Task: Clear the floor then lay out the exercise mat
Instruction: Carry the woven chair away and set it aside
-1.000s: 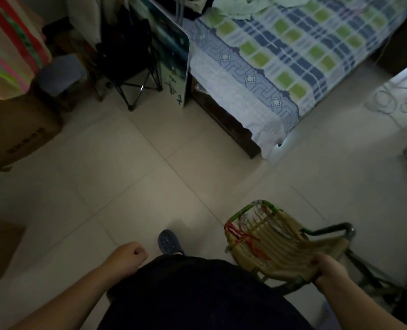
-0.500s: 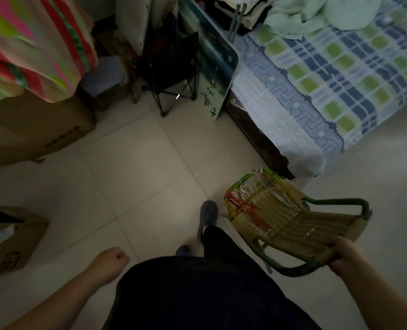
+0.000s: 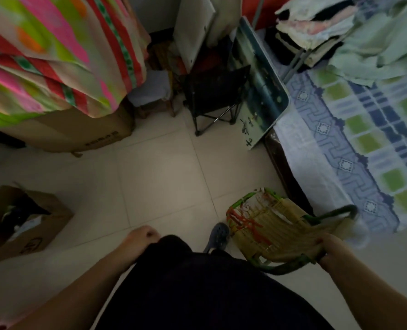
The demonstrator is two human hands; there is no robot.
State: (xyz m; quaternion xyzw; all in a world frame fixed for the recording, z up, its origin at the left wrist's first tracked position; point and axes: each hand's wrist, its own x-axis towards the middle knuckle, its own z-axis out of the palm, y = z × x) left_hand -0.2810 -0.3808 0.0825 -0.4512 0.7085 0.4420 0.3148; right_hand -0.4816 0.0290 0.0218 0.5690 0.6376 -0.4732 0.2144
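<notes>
A small woven cane chair (image 3: 266,229) with a green metal frame hangs tilted above the pale tiled floor (image 3: 159,177), at the lower right next to the bed. My right hand (image 3: 333,246) grips its near edge and carries it. My left hand (image 3: 142,236) is a loose fist at my left hip and holds nothing. My dark trousers fill the bottom middle, with one blue clog (image 3: 218,235) showing on the tiles. No exercise mat is in sight.
A bed (image 3: 369,144) with a blue and green checked sheet runs along the right. A black folding chair (image 3: 215,101) and a leaning board (image 3: 260,91) stand at the back. Two cardboard boxes (image 3: 29,225) (image 3: 74,132) sit at the left, the larger under a striped cloth (image 3: 55,51).
I have walked forward toward the back corner carrying the chair in my right hand. The boxes and folding chair have come closer. My left fist has swung forward.
</notes>
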